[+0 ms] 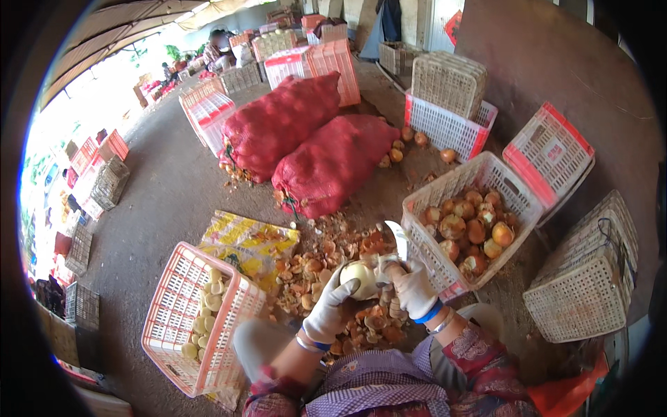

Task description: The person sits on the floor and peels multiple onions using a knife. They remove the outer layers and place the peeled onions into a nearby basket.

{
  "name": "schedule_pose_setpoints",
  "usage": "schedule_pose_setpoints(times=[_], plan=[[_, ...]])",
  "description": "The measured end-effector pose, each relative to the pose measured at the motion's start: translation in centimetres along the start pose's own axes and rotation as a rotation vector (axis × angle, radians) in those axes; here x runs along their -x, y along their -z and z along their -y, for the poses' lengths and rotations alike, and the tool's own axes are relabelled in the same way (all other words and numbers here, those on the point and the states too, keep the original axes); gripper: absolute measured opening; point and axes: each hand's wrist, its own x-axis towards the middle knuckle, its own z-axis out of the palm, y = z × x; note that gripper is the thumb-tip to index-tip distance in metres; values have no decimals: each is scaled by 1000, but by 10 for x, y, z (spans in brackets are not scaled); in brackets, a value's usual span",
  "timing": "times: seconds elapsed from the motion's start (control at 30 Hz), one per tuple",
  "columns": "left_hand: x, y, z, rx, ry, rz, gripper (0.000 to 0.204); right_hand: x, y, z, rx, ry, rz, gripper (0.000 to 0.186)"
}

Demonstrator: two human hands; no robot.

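A pale, peeled onion is gripped in the fingers of my left hand, which wears a white glove with grey fingertips. Close against it on the right is my gloved right hand, closed around a knife whose short, curved blade points up and away. The knife's handle is hidden by the fingers. Below both hands, brown onion skins lie heaped on the ground between my knees. To the right, unpeeled onions fill the bottom of a white plastic crate.
A tilted pink-and-white crate at left holds peeled onions. Two red mesh sacks of onions lie ahead, near a yellow-striped sheet. Stacked crates stand at right. More crates and people are far off at left.
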Motion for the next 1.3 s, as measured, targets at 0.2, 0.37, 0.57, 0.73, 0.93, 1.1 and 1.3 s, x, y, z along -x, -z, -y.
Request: schedule_pose_setpoints(times=[0.2,0.37,0.57,0.73,0.93,1.1,1.3], plan=[[-14,9,28,151,-28,-96,73,-7,13,-12,-63,-44,44,15],[-8,26,13,269,-146,-33,79,2,34,12,-254,50,27,19],[-10,25,1,70,-238,-191,73,-1,25,-8,986,653,-23,21],[-15,19,5,25,-249,-240,65,4,5,-36,1459,869,11,30],[-16,19,3,90,-261,-219,51,2,-3,-43,1681,891,-52,41],[-8,12,5,-43,-372,-400,48,2,-9,-45,1795,770,-62,46],[-7,21,0,39,-326,-337,57,7,-14,-47,1580,878,-9,46]])
